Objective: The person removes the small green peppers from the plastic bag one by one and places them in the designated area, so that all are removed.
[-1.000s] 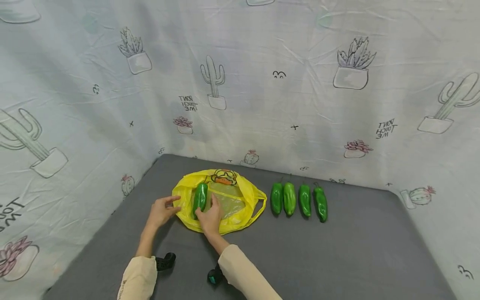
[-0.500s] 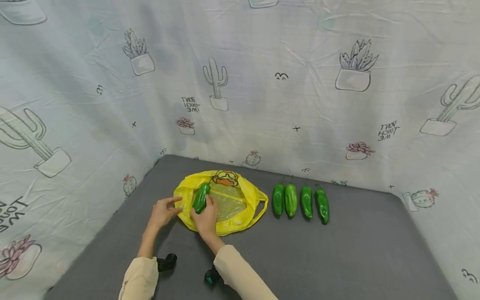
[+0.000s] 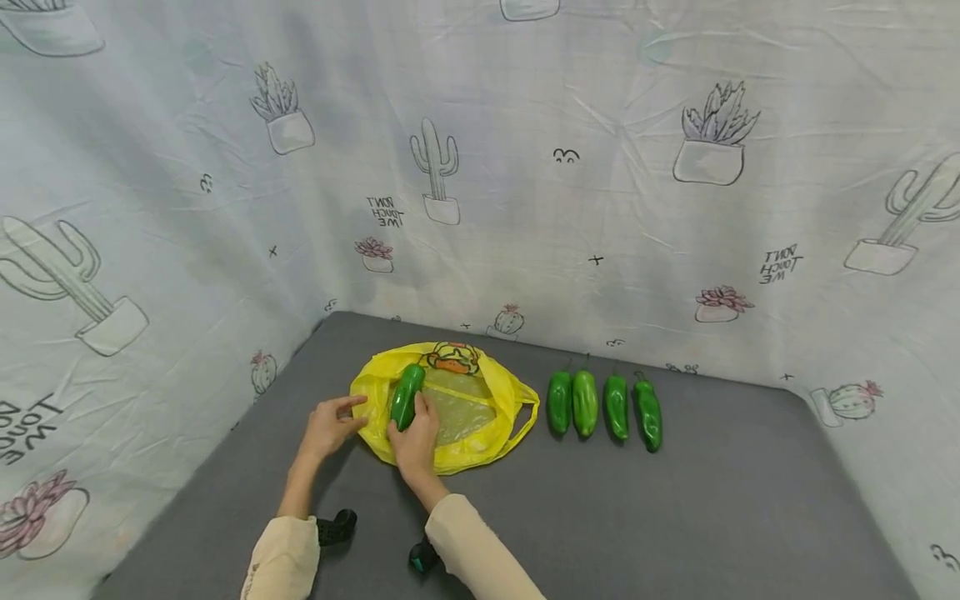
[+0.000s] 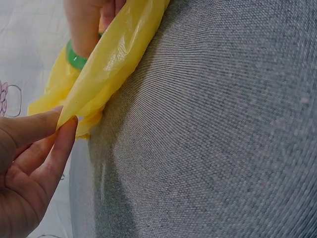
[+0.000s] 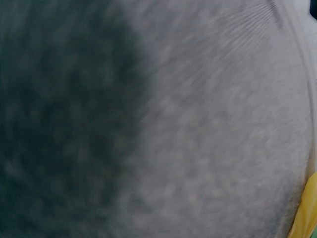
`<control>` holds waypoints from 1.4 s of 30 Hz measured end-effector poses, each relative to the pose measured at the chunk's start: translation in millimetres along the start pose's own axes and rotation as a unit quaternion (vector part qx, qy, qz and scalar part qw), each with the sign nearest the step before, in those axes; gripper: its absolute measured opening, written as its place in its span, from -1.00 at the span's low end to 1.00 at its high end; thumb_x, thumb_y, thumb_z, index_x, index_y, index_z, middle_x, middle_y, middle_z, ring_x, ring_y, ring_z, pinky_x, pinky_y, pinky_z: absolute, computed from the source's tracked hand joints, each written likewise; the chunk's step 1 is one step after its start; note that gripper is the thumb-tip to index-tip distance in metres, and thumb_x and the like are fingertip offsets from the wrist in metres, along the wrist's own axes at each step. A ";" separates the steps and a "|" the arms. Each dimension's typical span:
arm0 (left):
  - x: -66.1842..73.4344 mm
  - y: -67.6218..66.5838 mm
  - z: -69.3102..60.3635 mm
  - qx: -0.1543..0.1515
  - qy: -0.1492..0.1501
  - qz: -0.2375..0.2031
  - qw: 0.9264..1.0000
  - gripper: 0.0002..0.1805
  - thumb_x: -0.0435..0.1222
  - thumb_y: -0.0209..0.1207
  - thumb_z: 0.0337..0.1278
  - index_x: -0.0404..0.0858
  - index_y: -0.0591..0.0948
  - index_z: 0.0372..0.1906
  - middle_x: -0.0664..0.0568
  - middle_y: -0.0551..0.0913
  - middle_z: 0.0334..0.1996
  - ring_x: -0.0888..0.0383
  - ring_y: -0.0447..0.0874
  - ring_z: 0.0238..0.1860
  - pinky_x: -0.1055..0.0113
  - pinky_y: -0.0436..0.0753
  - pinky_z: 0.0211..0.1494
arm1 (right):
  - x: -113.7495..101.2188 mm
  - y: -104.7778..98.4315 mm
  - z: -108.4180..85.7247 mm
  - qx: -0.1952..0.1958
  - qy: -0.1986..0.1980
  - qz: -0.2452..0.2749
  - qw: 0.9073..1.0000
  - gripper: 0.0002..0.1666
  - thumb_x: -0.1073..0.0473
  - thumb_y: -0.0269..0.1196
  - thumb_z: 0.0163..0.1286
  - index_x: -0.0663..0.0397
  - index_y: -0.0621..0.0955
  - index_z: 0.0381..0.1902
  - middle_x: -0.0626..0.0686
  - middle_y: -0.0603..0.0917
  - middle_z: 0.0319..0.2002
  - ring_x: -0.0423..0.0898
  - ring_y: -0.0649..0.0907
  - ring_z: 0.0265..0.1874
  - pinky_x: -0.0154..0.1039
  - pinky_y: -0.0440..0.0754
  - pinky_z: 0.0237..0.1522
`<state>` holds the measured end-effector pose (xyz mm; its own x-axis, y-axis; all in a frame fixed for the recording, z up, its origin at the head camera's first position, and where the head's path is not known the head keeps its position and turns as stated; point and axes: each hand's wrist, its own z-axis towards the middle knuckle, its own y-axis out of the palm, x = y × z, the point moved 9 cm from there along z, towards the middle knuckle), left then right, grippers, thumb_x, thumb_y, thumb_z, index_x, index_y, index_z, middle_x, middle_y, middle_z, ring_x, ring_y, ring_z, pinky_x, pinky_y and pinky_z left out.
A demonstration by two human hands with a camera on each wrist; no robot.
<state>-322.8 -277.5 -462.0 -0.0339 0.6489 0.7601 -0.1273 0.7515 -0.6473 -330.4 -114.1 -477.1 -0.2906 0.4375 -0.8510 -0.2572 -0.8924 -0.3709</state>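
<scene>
A yellow plastic bag [image 3: 474, 454] with a cartoon print lies on its side of the table with its mouth spread. At its left rim my left hand [image 3: 327, 427] pinches the bag's edge between thumb and fingers, plain in the left wrist view. My right hand [image 3: 416, 437] grips a long green pepper [image 3: 407, 394] inside the bag's opening, near the left wall. Part of that pepper [image 4: 75, 60] shows behind the yellow film in the left wrist view. The right wrist view catches only a corner of the bag [image 5: 304, 213] and not the hand.
Several more green peppers [image 3: 584, 405] lie in a row to the right of the bag, stems toward the back. The grey tabletop [image 3: 600, 517] ends against a hanging cloth [image 3: 510, 217] printed with potted plants. Dark wrist devices [image 3: 337, 527] sit beneath the sleeves.
My right hand has shifted slightly left and closed around the pepper, which has tilted to the right. My left hand keeps its place at the bag's rim. The head view has drifted slightly.
</scene>
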 end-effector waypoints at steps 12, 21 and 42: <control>7.6 7.6 -4.5 -0.003 0.014 -0.020 1.000 -0.57 -0.49 0.24 0.11 -0.50 0.55 0.12 -0.49 0.52 0.05 -0.24 0.66 -0.09 0.13 0.69 -0.24 | 9.1 -8.0 -2.6 0.023 0.025 -0.046 0.998 -0.39 0.25 0.44 0.04 0.42 0.54 0.05 0.33 0.40 0.19 0.26 0.41 0.10 0.08 0.45 0.10; 8.9 6.4 -7.5 0.002 0.015 -0.024 1.000 -0.57 -0.49 0.25 0.11 -0.52 0.54 0.12 -0.46 0.57 -0.01 -0.13 0.72 -0.28 0.24 0.66 -0.37 | 12.9 -12.8 1.3 0.045 0.004 0.002 0.999 -0.34 0.40 0.34 0.10 0.48 0.45 0.19 0.29 0.58 -0.02 0.14 0.60 -0.14 0.01 0.57 -0.10; 4.4 -2.6 -6.6 0.005 0.018 -0.019 1.000 -0.58 -0.49 0.25 0.12 -0.49 0.55 0.12 -0.37 0.63 -0.13 -0.03 0.67 -0.29 0.33 0.56 -0.42 | 29.4 -33.7 7.8 0.119 0.066 0.100 0.986 -0.42 0.31 0.51 -0.01 0.32 0.64 0.03 0.22 0.71 -0.16 0.11 0.69 -0.23 -0.01 0.66 -0.19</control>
<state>-316.1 -275.8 -457.3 0.0069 0.6242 0.7812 -0.1386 0.7743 -0.6175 -337.5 -70.2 -486.7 -0.2388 0.2223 -0.9453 -0.4198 -0.9014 -0.1060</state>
